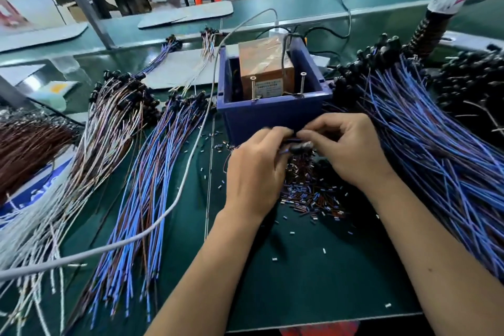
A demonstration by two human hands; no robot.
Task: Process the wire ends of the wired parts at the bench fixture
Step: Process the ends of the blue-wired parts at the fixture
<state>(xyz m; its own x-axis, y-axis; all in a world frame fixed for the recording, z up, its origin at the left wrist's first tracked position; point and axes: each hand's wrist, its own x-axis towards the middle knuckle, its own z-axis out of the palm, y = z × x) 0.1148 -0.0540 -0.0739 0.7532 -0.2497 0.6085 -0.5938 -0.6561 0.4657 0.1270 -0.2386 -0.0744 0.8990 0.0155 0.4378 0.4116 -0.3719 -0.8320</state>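
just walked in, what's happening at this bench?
A person is working wired parts by hand. Both hands, left hand and right hand, pinch one small black part with blue wires just in front of the blue bin that holds a taped brown box. Cut insulation bits litter the green mat under the hands. Bundles of blue wired parts lie left and right.

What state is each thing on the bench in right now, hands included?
Left hand: closed on the wired part.
Right hand: closed on the same part, just in front of the fixture.
Wired part: held between both hands, above the scraps.
Blue bin fixture: upright, open-topped, taped box inside.
Insulation scraps: piled loose under the hands.
Right wire pile: heaped, fanned out.
Left wire bundles: laid flat.
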